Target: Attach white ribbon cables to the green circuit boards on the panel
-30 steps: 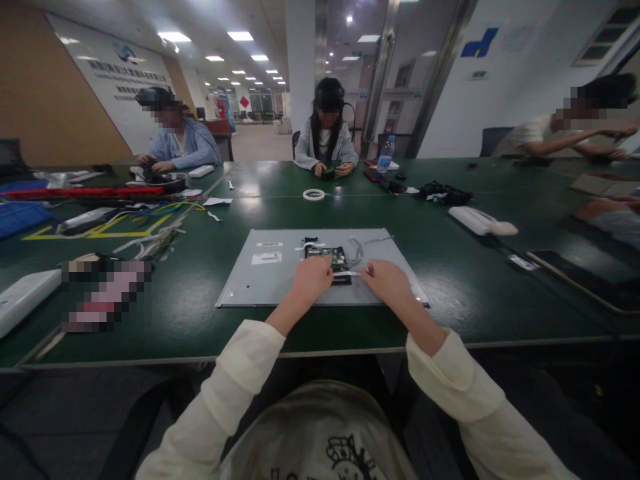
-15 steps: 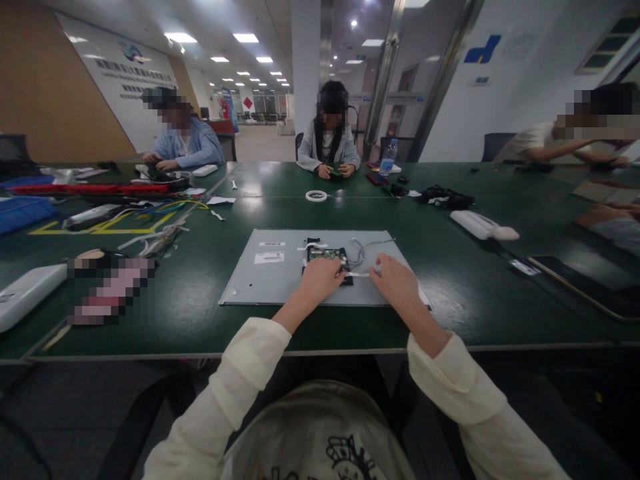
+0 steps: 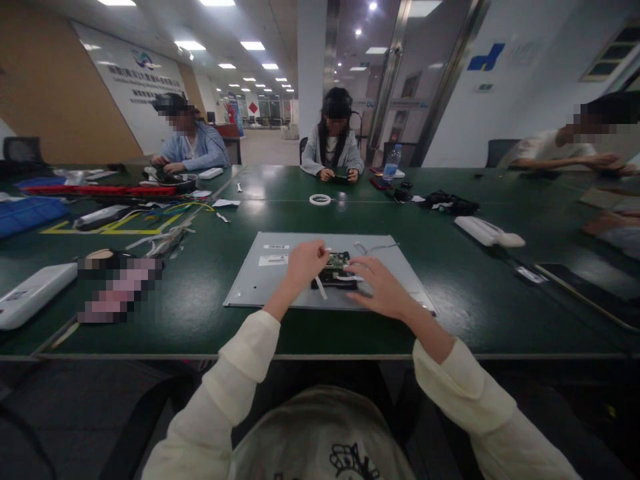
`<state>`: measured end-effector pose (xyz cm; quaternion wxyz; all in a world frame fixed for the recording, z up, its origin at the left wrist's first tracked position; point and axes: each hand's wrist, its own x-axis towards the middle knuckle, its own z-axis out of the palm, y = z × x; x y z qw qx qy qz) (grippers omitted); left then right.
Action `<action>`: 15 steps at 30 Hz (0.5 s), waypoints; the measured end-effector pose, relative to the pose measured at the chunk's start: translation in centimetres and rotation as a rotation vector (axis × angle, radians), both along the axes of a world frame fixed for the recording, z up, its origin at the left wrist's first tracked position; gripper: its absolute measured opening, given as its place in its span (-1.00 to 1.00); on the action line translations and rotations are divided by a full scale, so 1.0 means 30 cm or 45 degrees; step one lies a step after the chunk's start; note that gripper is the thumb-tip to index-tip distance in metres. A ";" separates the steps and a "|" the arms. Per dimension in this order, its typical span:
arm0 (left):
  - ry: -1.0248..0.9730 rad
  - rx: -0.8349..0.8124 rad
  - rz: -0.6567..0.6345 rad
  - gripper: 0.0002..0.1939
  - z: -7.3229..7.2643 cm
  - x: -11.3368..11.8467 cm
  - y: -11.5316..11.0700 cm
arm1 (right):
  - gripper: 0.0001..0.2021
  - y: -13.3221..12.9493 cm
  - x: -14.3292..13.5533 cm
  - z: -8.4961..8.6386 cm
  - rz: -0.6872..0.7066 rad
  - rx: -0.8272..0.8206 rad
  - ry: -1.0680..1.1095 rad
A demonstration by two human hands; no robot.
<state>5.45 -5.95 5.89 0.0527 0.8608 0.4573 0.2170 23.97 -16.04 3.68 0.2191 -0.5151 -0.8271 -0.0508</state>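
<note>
A flat grey panel [image 3: 273, 283] lies on the table in front of me, with white labels on its left part. On its middle sits a green circuit board [image 3: 339, 261] with black parts beside it. My left hand [image 3: 304, 263] is closed in a pinch at the board's left edge, on a white strip [image 3: 321, 287] whose end hangs below the fingers. My right hand [image 3: 381, 285] reaches over the board's right side with its fingers apart. Partly under it, a second white strip crosses the black part. A grey cable [image 3: 362, 248] lies behind the right hand.
A roll of white tape [image 3: 320, 199] lies beyond the panel. At left are a white device [image 3: 37, 293], wires and a blue bin [image 3: 33, 215]. A phone [image 3: 590, 293] and a white device [image 3: 483, 231] lie at right. Several people sit around the table [image 3: 200, 327].
My left hand has moved left and up to the board's left edge, with the white strip. My right hand has come left over the board and its fingers have spread. The view has shifted slightly.
</note>
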 end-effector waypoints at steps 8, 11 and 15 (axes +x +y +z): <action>-0.131 0.074 0.398 -0.79 -0.036 -0.199 0.213 | -0.46 0.007 -0.112 0.005 0.242 -0.264 -0.208; -0.119 0.073 0.409 -0.78 -0.068 -0.230 0.226 | -0.49 0.008 -0.113 -0.002 0.161 -0.283 -0.193; -0.139 0.068 0.414 -0.77 -0.078 -0.242 0.225 | -0.50 0.013 -0.110 -0.015 0.083 -0.295 -0.176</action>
